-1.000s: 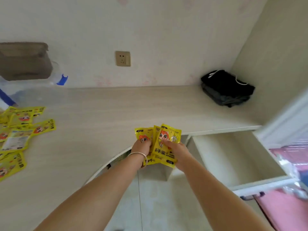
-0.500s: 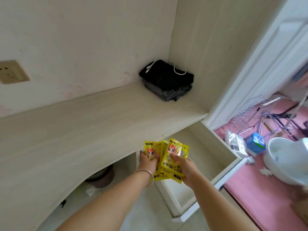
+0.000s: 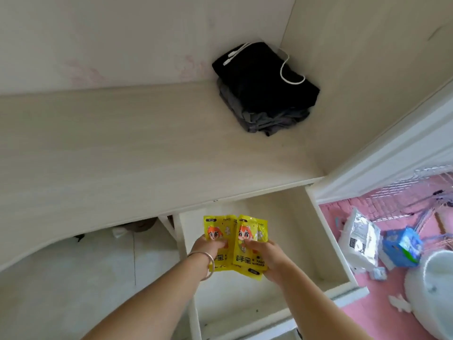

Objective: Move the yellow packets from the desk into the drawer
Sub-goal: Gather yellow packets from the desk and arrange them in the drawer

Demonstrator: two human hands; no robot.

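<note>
Both hands held a small fan of glossy yellow plastic packets (image 3: 236, 244) above the open pale wooden drawer (image 3: 289, 241), near its left wall; presumably gathered as one batch to save trips; left hand (image 3: 207, 245), silver bangle (image 3: 204, 262) at the wrist, gripped the left packets with fingers curled over their faces; right hand (image 3: 266, 256) gripped the right ones likewise; packets flat, upright, overlapping, each printed with an orange-haired cartoon figure and black lettering; folded black and grey clothes (image 3: 264, 94) lay far right on the light wood-grain desk (image 3: 122, 143).
</note>
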